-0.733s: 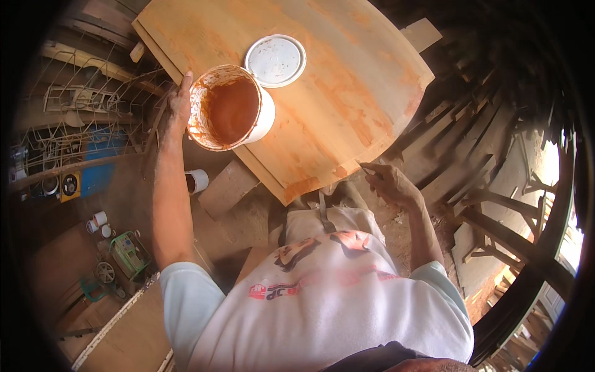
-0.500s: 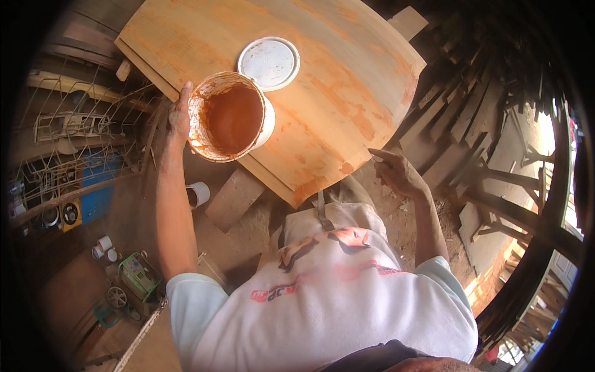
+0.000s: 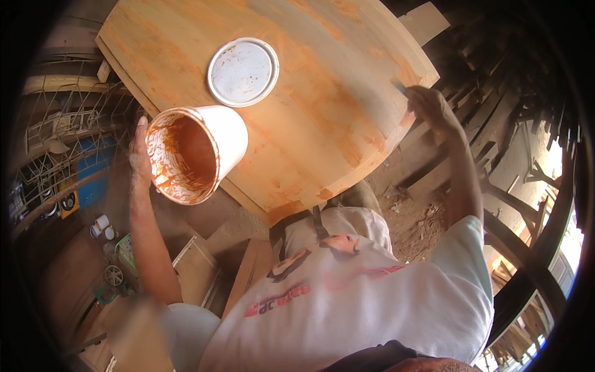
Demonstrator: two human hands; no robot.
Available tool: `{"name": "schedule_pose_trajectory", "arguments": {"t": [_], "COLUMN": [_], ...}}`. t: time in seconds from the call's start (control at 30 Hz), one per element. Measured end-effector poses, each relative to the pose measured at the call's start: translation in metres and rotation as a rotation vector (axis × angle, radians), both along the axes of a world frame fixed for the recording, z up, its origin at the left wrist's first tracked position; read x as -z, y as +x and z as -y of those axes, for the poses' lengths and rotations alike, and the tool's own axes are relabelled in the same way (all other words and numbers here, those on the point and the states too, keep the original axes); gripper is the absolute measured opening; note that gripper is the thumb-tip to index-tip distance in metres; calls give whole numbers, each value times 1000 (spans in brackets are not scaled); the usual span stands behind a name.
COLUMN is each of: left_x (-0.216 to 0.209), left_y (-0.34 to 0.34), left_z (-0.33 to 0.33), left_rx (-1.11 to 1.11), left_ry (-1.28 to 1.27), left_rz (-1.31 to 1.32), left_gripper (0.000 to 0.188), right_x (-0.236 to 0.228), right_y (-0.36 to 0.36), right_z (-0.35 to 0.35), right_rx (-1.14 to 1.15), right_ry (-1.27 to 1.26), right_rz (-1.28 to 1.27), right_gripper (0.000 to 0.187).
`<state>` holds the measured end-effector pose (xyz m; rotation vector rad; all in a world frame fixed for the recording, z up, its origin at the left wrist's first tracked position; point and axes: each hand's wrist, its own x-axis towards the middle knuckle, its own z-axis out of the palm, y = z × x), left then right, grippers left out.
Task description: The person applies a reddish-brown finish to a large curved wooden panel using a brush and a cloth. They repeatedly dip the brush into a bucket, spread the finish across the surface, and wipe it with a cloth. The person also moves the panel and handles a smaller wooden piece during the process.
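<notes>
My left hand (image 3: pixel 141 158) grips the outer side of a white plastic bucket (image 3: pixel 232 139), tilted so its mouth leans toward me. Wet orange-brown paste coats the inside walls. Behind the bucket a round white lid (image 3: pixel 243 71) lies flat on a large wooden panel (image 3: pixel 310 149) streaked with orange-brown patches. At the panel's right edge, my right hand (image 3: pixel 434 111) is closed around a small putty knife (image 3: pixel 400 87), its tip over the wood. Motion blurs this tool, and its handle is hidden in my fingers.
Long wood offcuts (image 3: pixel 496 118) are piled at the right beside timber posts. A wire rack (image 3: pixel 68 130) stands at the left. Below it are white cups (image 3: pixel 102 226) and a green wheeled machine (image 3: pixel 118 266). Loose boards (image 3: pixel 248 266) lie on the floor beside me.
The bucket has moved left and nearer me and tips further over in my left hand. My right hand has swung up and right with the putty knife, from the panel's near corner to its right edge.
</notes>
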<state>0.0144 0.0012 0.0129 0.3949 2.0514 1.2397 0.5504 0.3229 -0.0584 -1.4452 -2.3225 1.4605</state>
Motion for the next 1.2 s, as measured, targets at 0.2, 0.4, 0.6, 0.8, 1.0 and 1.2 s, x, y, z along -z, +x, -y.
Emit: {"name": "schedule_pose_trajectory", "arguments": {"t": [0.2,0.4,0.6,0.8,1.0,1.2], "left_x": [-4,-10,-9,-11,-15,-2], "left_y": [-7,-2,11,9,11,-5], "left_z": [6,7,0,0,1,13], "left_rx": [-61,-75,-164,-180,-106,-159], "left_ry": [-90,-202,-211,-252,-327,-288], "left_rz": [-4,-194,-252,-295,-434,-353], "left_gripper": [58,57,60,61,60,56], "right_x": [25,32,18,5,-19,-1], "right_y": [-31,-85,-101,-90,-98,-77], "right_z": [-159,-211,-202,-200,-105,-18], "right_rx": [-383,-549,-514,-572,-439,-378], "right_ry": [1,195,274,142,-117,-292], "right_rz": [-22,162,312,44,116,21], "right_gripper": [26,35,39,33,27,33]}}
